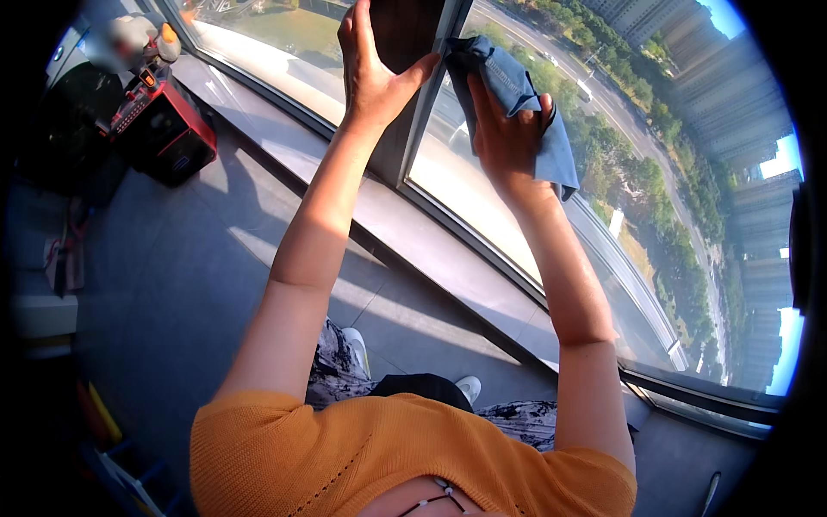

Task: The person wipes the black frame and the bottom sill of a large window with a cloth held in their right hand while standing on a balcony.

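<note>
My right hand (507,139) presses a blue-grey cloth (517,81) against the window pane (478,171). Folds of the cloth wrap around the fingers, and one corner hangs past the wrist. To its left, my left hand (375,81) is spread wide with nothing in it. It lies over the dark post (407,32) between two panes, its thumb reaching to the metal window frame (420,123). Whether the whole palm touches the post cannot be made out.
Below the glass runs a pale ledge (446,252) above the grey tiled floor (375,304). A red and black box-shaped device (171,132), probably a speaker, stands at left, with a bird-like figure (168,44) near it. A white box (45,315) sits at the left edge.
</note>
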Demonstrator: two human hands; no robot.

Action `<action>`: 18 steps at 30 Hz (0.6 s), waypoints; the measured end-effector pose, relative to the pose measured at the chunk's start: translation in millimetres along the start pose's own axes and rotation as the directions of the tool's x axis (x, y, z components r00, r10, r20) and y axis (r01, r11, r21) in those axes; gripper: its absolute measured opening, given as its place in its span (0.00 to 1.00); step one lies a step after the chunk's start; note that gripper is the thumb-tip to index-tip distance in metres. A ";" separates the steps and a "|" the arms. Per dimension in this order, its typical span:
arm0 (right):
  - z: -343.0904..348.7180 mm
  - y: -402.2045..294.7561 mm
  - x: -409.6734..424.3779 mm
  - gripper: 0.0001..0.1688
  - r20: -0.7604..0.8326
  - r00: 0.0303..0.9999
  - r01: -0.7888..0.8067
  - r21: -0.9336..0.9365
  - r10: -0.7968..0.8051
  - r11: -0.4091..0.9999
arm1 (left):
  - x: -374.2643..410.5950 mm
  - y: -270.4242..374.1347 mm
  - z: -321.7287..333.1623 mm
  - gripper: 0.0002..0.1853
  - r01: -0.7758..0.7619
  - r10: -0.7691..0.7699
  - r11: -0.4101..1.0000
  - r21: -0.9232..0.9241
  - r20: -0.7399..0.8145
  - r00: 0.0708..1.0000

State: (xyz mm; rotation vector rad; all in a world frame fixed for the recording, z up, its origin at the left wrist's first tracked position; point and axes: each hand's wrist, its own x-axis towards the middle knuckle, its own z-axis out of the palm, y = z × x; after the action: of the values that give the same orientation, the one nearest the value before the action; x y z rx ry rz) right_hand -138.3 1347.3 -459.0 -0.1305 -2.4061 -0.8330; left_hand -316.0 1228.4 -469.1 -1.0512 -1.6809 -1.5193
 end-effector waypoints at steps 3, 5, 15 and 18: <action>21.3 -32.1 -14.0 0.39 0.192 0.980 0.054 -0.020 -0.049 0.998 | -54.1 -21.7 -13.6 0.38 0.185 -0.177 0.959 -0.217 0.053 0.983; 49.4 -53.4 -36.8 0.36 0.228 0.967 0.113 0.022 -0.116 0.993 | -101.7 -23.9 -22.7 0.33 0.299 -0.289 0.954 0.016 0.309 0.906; 159.4 -140.0 -100.6 0.24 0.560 0.760 0.159 0.333 -0.330 0.930 | -163.2 -19.1 -11.5 0.47 0.469 -0.480 0.868 0.161 0.511 0.713; 253.1 -185.5 -173.1 0.24 0.651 0.519 0.481 -0.758 -0.554 -0.440 | -166.8 -16.3 -1.2 0.48 0.392 -0.472 0.881 0.264 0.527 0.707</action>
State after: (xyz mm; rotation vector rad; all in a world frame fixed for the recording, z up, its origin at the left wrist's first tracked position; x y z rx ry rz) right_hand -171.2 1365.2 -815.5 0.7016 -0.8742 -2.9546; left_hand -250.1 1202.8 -621.1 -1.1763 -2.5804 -1.4009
